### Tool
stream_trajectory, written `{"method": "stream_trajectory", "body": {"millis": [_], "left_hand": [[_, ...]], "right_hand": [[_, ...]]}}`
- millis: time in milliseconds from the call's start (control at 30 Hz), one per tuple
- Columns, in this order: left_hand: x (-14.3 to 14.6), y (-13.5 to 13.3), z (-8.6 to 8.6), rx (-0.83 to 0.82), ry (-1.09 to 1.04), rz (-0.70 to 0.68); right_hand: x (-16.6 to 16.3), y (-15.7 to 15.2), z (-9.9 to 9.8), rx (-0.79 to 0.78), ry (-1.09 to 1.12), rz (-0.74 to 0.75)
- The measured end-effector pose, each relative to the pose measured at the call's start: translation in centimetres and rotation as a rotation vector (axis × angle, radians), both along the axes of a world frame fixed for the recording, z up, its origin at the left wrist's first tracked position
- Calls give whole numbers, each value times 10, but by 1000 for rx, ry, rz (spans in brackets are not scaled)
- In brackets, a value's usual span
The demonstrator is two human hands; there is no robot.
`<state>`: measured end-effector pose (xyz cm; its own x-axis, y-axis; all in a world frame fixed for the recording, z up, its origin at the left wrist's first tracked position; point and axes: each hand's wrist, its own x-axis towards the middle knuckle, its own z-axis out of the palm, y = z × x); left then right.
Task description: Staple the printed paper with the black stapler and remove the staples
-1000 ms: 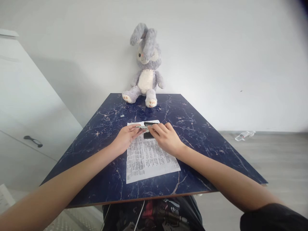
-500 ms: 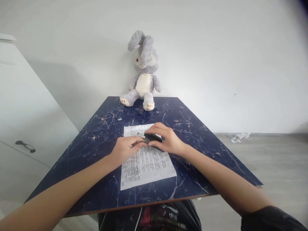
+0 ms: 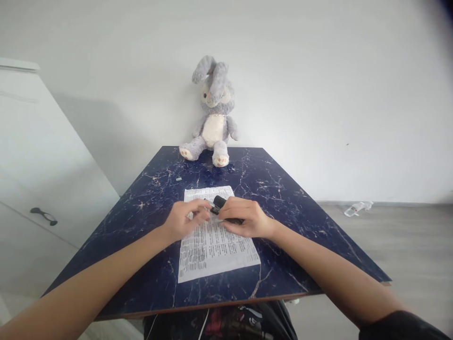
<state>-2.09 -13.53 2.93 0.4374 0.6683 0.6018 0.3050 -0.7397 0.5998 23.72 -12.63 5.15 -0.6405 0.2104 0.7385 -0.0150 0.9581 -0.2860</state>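
Observation:
A black stapler (image 3: 220, 201) with a silver metal part (image 3: 212, 206) at its left end is held just above a printed sheet of paper (image 3: 219, 255). My right hand (image 3: 246, 216) is wrapped round its black body and covers much of it. At the metal end, the thumb and index finger of my left hand (image 3: 186, 218) pinch from the left. Whether a small piece sits between those fingertips is hidden. The sheet lies flat on the dark blue marbled table (image 3: 141, 264), under both hands.
A grey plush rabbit (image 3: 214, 127) sits at the table's far edge against the white wall. A small pale piece (image 3: 179, 179) lies on the table left of centre. At left stands a white cabinet (image 3: 46, 156); a clear plastic item (image 3: 357, 208) is on the floor at right.
My right hand has turned and closed further over the stapler, whose black end now points up and left. My left fingers stay at the metal end. The view has tilted slightly upward.

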Motion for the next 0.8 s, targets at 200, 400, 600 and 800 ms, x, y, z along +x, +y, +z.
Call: {"method": "stream_trajectory", "body": {"millis": [200, 400, 600, 800], "left_hand": [[-59, 63, -4, -42, 183, 516], [-94, 112, -39, -62, 613, 673], [-95, 116, -52, -123, 723, 603], [-89, 109, -40, -31, 743, 641]], "right_hand": [[47, 54, -5, -215, 94, -682], [102, 123, -49, -430, -166, -983], [102, 137, -68, -396, -184, -1055], [95, 138, -74, -340, -308, -1041]]}}
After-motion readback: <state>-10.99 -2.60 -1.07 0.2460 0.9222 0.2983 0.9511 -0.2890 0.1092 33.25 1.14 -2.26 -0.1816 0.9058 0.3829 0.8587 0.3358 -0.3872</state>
